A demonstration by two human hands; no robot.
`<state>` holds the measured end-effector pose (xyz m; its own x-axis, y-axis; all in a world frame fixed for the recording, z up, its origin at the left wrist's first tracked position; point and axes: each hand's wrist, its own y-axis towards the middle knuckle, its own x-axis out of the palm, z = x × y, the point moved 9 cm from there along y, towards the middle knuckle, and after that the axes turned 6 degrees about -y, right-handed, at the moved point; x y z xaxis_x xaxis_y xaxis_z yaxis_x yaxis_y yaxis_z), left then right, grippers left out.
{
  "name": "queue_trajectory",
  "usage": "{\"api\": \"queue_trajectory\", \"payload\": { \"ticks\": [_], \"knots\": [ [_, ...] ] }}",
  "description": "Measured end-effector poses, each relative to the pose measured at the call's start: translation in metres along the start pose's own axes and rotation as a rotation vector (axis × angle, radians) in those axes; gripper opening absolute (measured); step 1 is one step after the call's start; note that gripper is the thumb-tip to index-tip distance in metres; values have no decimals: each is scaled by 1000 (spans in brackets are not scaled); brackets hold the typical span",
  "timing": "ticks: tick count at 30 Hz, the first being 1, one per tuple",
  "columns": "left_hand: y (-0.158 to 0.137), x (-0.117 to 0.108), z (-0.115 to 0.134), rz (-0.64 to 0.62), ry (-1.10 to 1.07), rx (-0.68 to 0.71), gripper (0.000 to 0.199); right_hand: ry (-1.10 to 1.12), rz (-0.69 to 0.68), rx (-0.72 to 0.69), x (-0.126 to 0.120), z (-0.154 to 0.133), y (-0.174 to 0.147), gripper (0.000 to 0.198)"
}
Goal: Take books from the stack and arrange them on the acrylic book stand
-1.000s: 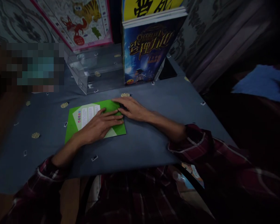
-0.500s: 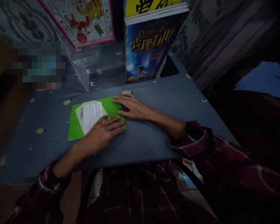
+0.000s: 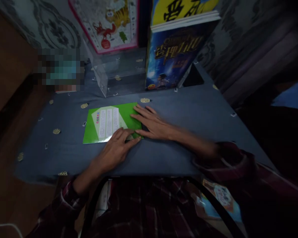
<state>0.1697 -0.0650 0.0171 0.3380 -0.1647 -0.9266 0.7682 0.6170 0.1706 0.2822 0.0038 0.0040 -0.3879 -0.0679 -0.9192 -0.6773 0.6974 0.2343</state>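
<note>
A green booklet (image 3: 90, 127) with a pale printed panel lies flat on the table, its cover up. My left hand (image 3: 116, 145) rests over its lower right part, fingers bent on the cover, with the thumb stretched toward the lower right corner and apart from the forefinger. Across the booklet's right edge lies my right hand (image 3: 156, 125), its fingers spread and flat. Beneath that palm a small dark patch (image 3: 145, 127) shows beside the booklet; I cannot make out what it is.
A clear plastic stand (image 3: 103, 84) holds a pink-edged picture book (image 3: 114, 33) and a blue-covered book (image 3: 169, 62) behind the booklet. A dark flat object (image 3: 193, 77) is at the back right. The tablecloth (image 3: 178, 155) has pineapple prints. Another colourful item (image 3: 223, 198) lies below the table edge.
The view has shifted, so the table and books appear further right. My left fingers have bent more, and the thumb now shows near the booklet's corner. My right hand remains at the right edge.
</note>
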Motion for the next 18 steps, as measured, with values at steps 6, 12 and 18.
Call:
{"api": "queue_trajectory", "payload": {
  "ticks": [6, 12, 18],
  "knots": [
    [-9, -10, 3, -45, 15, -34, 41, -74, 17, -63, 5, -10, -19, 61],
    [-34, -55, -82, 43, 10, -248, 38, -113, -10, -66, 5, -10, -17, 61],
    [-58, -96, -188, 211, -75, -463, 43, -95, -66, -78, 1, -15, -2, 58]
  ]
}}
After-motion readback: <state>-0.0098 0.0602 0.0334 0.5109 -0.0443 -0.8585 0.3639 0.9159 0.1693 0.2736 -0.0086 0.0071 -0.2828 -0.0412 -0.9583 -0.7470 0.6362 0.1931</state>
